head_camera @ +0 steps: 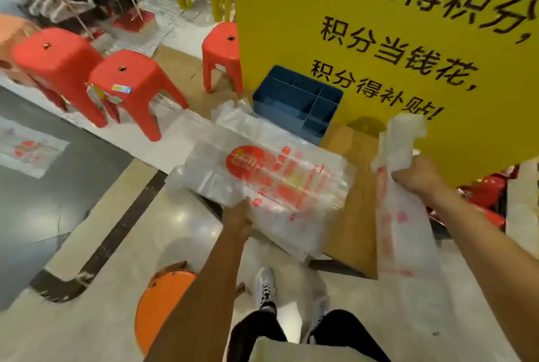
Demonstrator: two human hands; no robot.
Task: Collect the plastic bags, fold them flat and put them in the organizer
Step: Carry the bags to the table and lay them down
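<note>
At the far left a clear plastic bag with a red print [27, 151] lies flat on the grey floor, well apart from everything else in the task. Beyond it stand two red plastic stools [87, 75] side by side, and a third red stool [223, 55] stands further right against the yellow sign board [364, 40] with black Chinese characters. Near the bottom edge an orange round stool [162, 300] sits by the person's left forearm. The left hand [237, 218] grips the near edge of a stack of clear plastic bags with red-orange logos [271, 177], fingers under the plastic and not clearly visible; the stack lies flat and partly overhangs the near left corner of a wooden table [350, 242]. More crumpled clear bags [233, 113] lie just behind the stack. Behind these, touching the foot of the sign, a blue plastic organizer with divided compartments [294, 99] stands on the table, its visible compartments holding nothing. Below, the person's white sneakers [267, 288] and dark trousers show. To the right, the right hand [414, 176] is closed round a white plastic bag with red print [399, 215], clutched about the upper part so that its handles stick up and the long body hangs down past the table edge. Red shiny packaging [490, 192], blurred, lies behind the right wrist.
</note>
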